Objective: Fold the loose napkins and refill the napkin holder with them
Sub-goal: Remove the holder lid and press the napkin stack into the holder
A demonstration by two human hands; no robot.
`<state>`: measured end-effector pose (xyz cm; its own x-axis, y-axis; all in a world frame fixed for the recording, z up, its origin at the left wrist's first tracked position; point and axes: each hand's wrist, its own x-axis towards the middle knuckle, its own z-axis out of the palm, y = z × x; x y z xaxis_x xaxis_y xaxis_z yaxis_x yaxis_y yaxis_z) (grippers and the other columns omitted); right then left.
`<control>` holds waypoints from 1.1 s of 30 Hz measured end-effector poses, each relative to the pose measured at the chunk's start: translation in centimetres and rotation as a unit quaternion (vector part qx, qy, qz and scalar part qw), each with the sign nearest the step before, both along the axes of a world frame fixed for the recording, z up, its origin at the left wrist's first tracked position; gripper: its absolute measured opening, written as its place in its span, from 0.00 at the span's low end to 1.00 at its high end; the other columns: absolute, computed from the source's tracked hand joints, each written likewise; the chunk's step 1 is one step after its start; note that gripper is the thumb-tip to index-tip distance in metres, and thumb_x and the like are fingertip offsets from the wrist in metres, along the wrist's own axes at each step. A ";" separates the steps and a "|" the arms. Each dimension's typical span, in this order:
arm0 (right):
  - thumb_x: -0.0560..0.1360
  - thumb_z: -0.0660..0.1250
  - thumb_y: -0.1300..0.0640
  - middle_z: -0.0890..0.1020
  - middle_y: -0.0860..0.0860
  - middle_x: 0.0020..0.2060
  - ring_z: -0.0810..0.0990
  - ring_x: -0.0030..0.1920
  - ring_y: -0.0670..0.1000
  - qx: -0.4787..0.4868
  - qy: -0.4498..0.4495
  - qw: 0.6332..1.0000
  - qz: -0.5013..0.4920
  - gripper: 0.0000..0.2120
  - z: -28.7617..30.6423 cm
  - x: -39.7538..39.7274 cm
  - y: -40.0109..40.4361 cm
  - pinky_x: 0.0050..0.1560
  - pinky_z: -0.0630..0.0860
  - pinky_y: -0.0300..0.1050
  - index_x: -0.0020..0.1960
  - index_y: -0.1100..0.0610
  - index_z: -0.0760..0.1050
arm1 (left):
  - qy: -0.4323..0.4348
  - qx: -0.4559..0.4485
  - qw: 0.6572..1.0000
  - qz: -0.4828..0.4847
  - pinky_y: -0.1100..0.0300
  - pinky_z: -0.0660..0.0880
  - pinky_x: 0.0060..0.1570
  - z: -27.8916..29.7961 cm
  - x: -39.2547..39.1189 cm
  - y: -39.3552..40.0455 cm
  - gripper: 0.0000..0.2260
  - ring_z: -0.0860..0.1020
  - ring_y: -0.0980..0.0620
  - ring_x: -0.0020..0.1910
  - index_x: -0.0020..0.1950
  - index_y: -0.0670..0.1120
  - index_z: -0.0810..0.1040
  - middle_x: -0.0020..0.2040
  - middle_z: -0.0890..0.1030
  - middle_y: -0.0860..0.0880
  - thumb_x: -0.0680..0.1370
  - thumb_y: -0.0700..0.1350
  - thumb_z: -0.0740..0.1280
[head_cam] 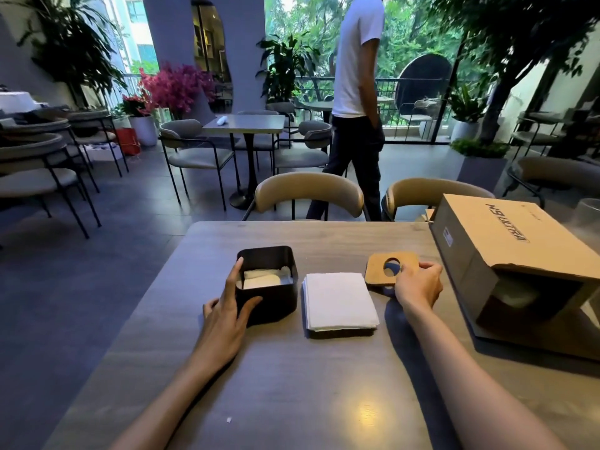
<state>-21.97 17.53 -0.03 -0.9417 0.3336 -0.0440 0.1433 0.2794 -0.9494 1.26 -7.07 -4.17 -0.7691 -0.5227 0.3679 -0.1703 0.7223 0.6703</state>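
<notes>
Fingers of the left hand (227, 316) steady the napkin holder (268, 284); right hand (417, 284) fingers grip its wooden lid (378, 271).

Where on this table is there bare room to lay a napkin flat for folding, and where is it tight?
Roomiest: the near table between the two forearms, in front of the napkin stack. The far strip behind the black holder and wooden lid is bare too. Tight: the middle row, with left hand, holder, stack, lid, right hand, then the cardboard box.
</notes>
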 end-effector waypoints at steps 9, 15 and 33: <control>0.80 0.65 0.53 0.75 0.61 0.66 0.69 0.68 0.63 0.221 -0.023 0.975 0.008 0.17 -1.5 -1.2 1.9 0.65 0.68 0.59 0.65 0.59 0.69 | -0.014 -0.031 0.999 0.008 0.52 0.69 0.56 0.0 0.3 0.7 0.20 0.74 0.44 0.54 0.70 0.58 0.58 0.65 0.73 0.49 0.79 0.59 0.56; 0.77 0.66 0.44 0.69 0.65 0.70 0.65 0.70 0.65 0.344 -0.028 0.938 0.037 0.31 -2.4 -0.8 2.1 0.69 0.61 0.60 0.70 0.63 0.64 | -0.039 -0.070 0.994 0.078 0.44 0.71 0.55 0.4 0.4 1.1 0.13 0.72 0.37 0.57 0.67 0.56 0.63 0.70 0.65 0.50 0.82 0.54 0.56; 0.77 0.66 0.47 0.70 0.63 0.66 0.67 0.65 0.64 0.393 -0.007 0.919 0.038 0.25 -2.4 1.2 3.1 0.66 0.66 0.58 0.65 0.65 0.71 | 0.060 -0.233 0.958 -0.154 0.60 0.68 0.65 0.9 -0.4 8.2 0.13 0.72 0.56 0.66 0.64 0.52 0.76 0.69 0.73 0.54 0.80 0.52 0.64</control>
